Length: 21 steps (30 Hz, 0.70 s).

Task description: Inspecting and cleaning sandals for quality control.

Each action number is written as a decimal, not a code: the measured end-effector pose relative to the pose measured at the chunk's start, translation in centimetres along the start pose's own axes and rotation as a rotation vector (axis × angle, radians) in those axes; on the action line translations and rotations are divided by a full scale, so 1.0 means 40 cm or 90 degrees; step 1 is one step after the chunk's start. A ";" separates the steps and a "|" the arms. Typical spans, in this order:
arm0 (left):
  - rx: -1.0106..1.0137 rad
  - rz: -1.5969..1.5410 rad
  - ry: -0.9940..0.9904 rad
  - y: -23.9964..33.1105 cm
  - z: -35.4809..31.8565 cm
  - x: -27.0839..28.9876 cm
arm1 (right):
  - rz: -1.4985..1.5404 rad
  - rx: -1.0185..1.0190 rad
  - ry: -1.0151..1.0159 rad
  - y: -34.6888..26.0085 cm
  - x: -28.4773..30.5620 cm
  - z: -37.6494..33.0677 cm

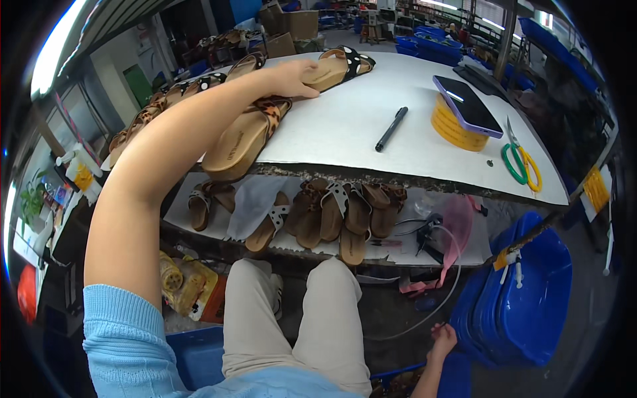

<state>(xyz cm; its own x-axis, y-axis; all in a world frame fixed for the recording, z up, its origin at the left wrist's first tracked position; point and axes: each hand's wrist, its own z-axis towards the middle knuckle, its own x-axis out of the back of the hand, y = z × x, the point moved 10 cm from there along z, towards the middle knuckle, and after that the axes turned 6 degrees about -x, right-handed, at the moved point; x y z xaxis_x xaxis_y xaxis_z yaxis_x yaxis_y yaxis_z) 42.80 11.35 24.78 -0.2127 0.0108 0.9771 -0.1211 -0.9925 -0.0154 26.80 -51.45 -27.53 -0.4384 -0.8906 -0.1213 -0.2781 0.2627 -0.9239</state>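
Note:
My left hand reaches across the white tabletop. Its thumb and fingers are closed around the heel end of a tan-soled sandal with black, white-dotted straps. Below my left wrist, a leopard-print sandal lies at the table's near edge, partly covered by my forearm. More sandals line the left side, some behind my arm. Down at the lower right, my right hand hangs beside blue tubs with its fingers curled in. Whatever it may hold is too small to make out.
On the table are a black pen, a phone resting on a yellow tape roll, and scissors. Several sandals fill the shelf below. Stacked blue tubs stand right; a pale hose hangs nearby.

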 end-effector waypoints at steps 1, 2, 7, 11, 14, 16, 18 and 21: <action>-0.010 -0.007 -0.005 0.022 0.022 -0.021 | -0.006 0.019 -0.018 -0.049 -0.037 -0.025; 0.065 -0.048 -0.006 0.020 0.015 -0.020 | -0.005 0.016 -0.011 -0.105 -0.073 -0.063; 0.108 -0.128 0.223 0.070 -0.093 0.116 | -0.362 0.102 -0.073 -0.264 -0.170 -0.160; -0.034 -0.060 0.390 0.218 -0.323 0.228 | -0.169 0.120 -0.154 -0.417 -0.271 -0.306; -0.144 -0.081 0.538 0.323 -0.535 0.238 | 0.030 0.144 -0.332 -0.480 -0.403 -0.441; -0.146 -0.189 0.606 0.367 -0.663 0.193 | 0.077 0.157 -0.514 -0.505 -0.519 -0.571; -0.192 -0.211 0.666 0.432 -0.788 0.124 | 0.088 0.158 -0.697 -0.513 -0.619 -0.712; -0.232 -0.196 0.648 0.553 -0.914 0.021 | 0.139 0.203 -0.887 -0.539 -0.698 -0.872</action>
<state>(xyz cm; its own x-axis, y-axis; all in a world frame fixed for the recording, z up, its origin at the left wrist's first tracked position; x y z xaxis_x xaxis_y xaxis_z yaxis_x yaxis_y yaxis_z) 4.52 -6.14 17.49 -0.7976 0.5092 0.3233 -0.5459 -0.8374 -0.0277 15.22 -19.28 8.44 0.7786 -0.5245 -0.3444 -0.0348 0.5118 -0.8584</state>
